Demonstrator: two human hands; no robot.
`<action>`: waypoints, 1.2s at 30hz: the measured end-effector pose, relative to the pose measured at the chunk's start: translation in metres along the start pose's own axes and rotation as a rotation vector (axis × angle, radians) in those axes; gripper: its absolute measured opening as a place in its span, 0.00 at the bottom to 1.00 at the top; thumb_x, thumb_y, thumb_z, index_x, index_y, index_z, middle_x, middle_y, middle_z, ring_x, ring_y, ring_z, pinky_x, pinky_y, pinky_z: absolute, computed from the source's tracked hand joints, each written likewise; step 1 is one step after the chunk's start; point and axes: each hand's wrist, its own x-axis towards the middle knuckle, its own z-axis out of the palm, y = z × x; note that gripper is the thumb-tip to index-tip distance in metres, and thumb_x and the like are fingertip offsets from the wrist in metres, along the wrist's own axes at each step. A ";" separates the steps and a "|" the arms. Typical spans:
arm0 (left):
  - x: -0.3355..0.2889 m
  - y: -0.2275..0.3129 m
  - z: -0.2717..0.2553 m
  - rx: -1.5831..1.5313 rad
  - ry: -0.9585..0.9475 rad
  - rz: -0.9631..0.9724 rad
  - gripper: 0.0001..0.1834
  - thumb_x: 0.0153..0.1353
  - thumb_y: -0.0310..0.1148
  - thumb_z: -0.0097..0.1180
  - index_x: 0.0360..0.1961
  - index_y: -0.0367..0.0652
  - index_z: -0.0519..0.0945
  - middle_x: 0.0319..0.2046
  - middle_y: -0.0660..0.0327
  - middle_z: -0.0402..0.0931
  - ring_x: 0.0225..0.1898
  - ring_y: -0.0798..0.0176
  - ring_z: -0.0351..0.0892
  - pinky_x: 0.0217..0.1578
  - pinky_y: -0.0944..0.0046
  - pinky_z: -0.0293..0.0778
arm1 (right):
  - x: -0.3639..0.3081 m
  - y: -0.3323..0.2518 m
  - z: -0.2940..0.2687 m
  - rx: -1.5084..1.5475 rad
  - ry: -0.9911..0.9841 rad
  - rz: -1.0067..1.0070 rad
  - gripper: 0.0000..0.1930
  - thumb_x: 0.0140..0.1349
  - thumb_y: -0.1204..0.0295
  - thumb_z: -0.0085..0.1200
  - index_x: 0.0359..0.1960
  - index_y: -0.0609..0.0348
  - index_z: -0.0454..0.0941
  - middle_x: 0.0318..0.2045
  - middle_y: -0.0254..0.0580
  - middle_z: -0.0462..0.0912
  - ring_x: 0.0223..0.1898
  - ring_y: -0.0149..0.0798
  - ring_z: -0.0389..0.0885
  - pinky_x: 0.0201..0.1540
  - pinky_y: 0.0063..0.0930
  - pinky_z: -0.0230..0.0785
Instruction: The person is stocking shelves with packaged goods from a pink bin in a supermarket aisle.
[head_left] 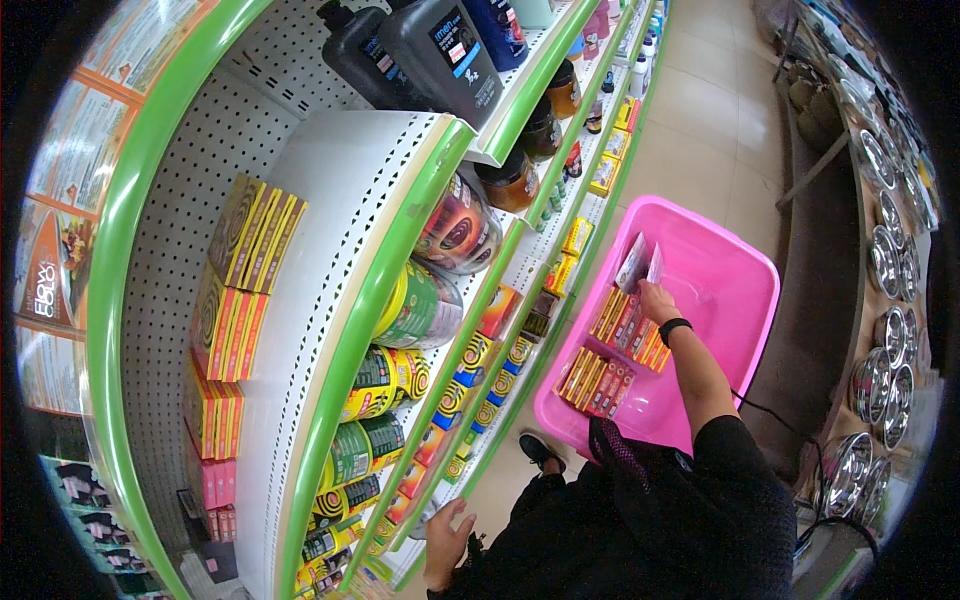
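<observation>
My right hand (658, 303) reaches into a pink plastic tub (764, 330), a dark band round its wrist. Its fingers close on the lower end of a thin white packet (656, 264). Another flat printed packet (632, 262) leans beside it against the tub wall. Below lie rows of small yellow-and-red boxes (594, 384), packed side by side in the tub. Low by the shelf front, my left hand (448, 545) is empty, its fingers apart.
On the left, green-edged shelves (340, 430) carry mosquito-coil tins (372, 385), stacked boxes (231, 335), jars (508, 180) and dark bottles (440, 60). Shiny steel bowls (885, 265) line the rack at right. A dark shoe (542, 452) shows on the tiled floor. A black cable (790, 425) hangs at right.
</observation>
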 end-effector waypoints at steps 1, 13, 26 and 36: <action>-0.001 -0.002 -0.001 -0.006 0.005 -0.004 0.21 0.55 0.25 0.66 0.50 0.29 0.78 0.42 0.46 0.82 0.47 0.55 0.83 0.50 0.60 0.77 | -0.001 0.002 0.001 -0.017 -0.025 -0.032 0.12 0.57 0.74 0.55 0.42 0.59 0.70 0.38 0.59 0.82 0.43 0.61 0.82 0.41 0.51 0.77; 0.002 0.000 0.005 -0.071 0.065 0.041 0.21 0.52 0.28 0.67 0.48 0.34 0.79 0.41 0.47 0.82 0.45 0.50 0.83 0.48 0.55 0.76 | -0.026 0.014 -0.008 -0.029 0.407 -0.123 0.22 0.61 0.73 0.49 0.55 0.72 0.68 0.43 0.66 0.79 0.46 0.61 0.79 0.50 0.49 0.71; -0.001 0.017 0.025 -0.063 0.081 0.099 0.21 0.55 0.33 0.66 0.48 0.33 0.79 0.44 0.45 0.81 0.48 0.43 0.79 0.51 0.53 0.74 | -0.169 -0.062 -0.135 0.516 0.586 -0.096 0.14 0.61 0.80 0.42 0.43 0.67 0.80 0.22 0.52 0.77 0.23 0.38 0.74 0.28 0.33 0.66; -0.013 0.049 0.024 -0.037 0.302 0.214 0.21 0.58 0.35 0.61 0.51 0.35 0.78 0.42 0.45 0.81 0.45 0.40 0.79 0.47 0.50 0.74 | -0.213 -0.092 -0.170 0.686 0.140 -0.576 0.18 0.60 0.85 0.38 0.46 0.68 0.80 0.35 0.45 0.82 0.36 0.33 0.77 0.39 0.25 0.70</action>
